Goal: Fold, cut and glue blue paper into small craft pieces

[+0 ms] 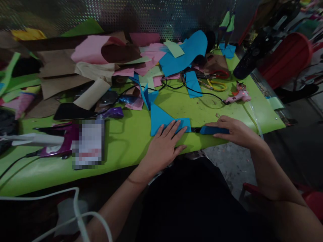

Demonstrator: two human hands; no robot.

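Note:
My left hand [166,143] lies flat with fingers spread on a blue sheet [161,117] of craft material, close to the table's front edge. The sheet has a tall pointed part at its left and a low strip running right. My right hand [239,131] grips a long, narrow, dark blue piece [210,130], thumb on the near side and fingers on the far side. A short black section [195,129] joins that piece to the sheet's right end; its kind cannot be made out. Behind the sheet stand folded blue scraps [147,95].
A pink glue gun [238,97] lies at the right, yellow-handled scissors [217,85] behind it. Brown, pink and blue sheets [184,55] pile along the back. A purple corded device [57,144] lies left, by a blurred box [91,143]. A dark bottle [248,60] stands back right.

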